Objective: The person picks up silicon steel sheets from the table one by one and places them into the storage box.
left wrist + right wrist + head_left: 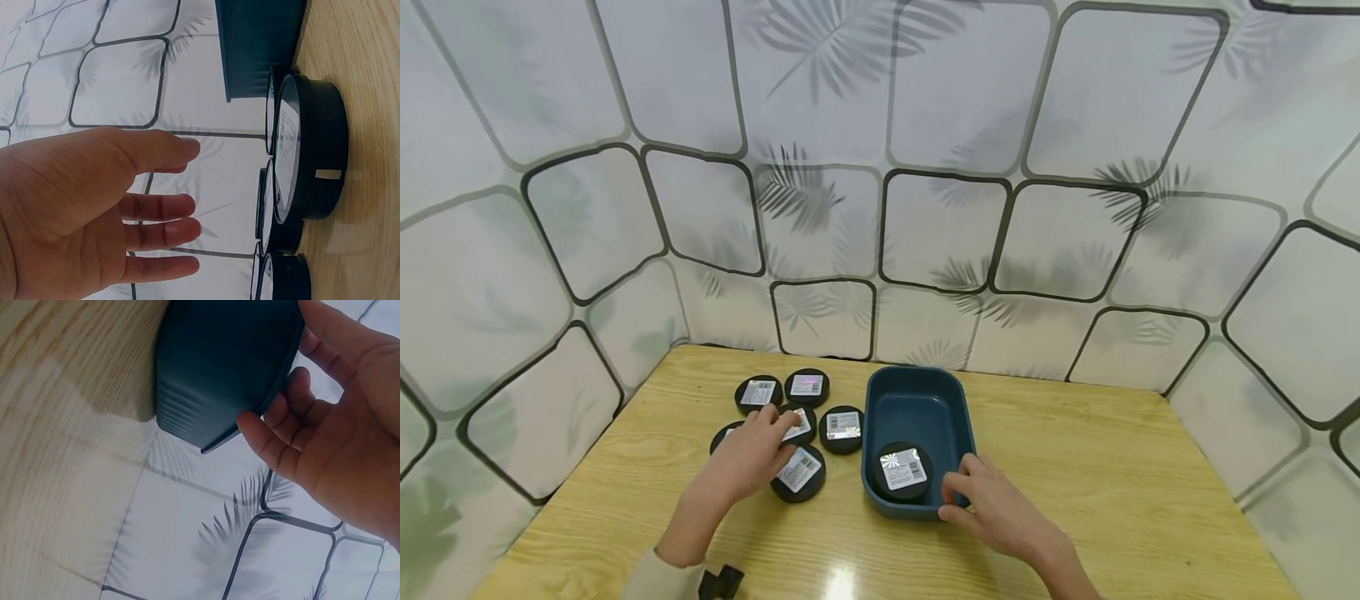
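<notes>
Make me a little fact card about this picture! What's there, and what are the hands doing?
Surface: wooden table
Box: dark blue box, open on top
Inside the box: one round black tub, sticker facing up
Outside the box: six black tubs that I can see, grouped on its left
Left hand: above the group, not holding any
Right hand: at the box's near right corner, fingers on its rim
Background: pale wall covering with outlined shapes and leaves
</notes>
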Available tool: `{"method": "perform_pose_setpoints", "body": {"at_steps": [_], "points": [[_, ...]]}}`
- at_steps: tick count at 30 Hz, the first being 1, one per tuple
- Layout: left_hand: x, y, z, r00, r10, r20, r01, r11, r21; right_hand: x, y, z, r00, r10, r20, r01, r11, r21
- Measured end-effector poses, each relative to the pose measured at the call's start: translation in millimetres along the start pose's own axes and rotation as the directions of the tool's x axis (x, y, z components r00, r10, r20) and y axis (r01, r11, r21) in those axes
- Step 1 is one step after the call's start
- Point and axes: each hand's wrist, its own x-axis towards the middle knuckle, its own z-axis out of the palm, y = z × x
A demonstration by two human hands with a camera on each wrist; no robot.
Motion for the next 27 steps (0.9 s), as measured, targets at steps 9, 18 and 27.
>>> {"method": "perform_pose_setpoints", "body": {"at_steps": [9,18,27], "points": [[0.4,-2.6,4.4,0.988,-0.09,0.126,0.098,0.993,-0.059,0.8,1.3,-0.2,1.0,0.009,0.011,-0.009,1.0,0.02],[2.1,0.6,16.0,0.962,-0.152,0.228,0.179,0.979,-0.099,1.4,2.4,0.3,1.0,0.009,0.013,-0.009,1.0,0.02],[2.6,9.4,27.8,0.965,-0.166,0.201,0.183,0.981,-0.07,1.3,1.7,-0.5,1.0,0.006,0.008,-0.007,1.0,0.019]]}}
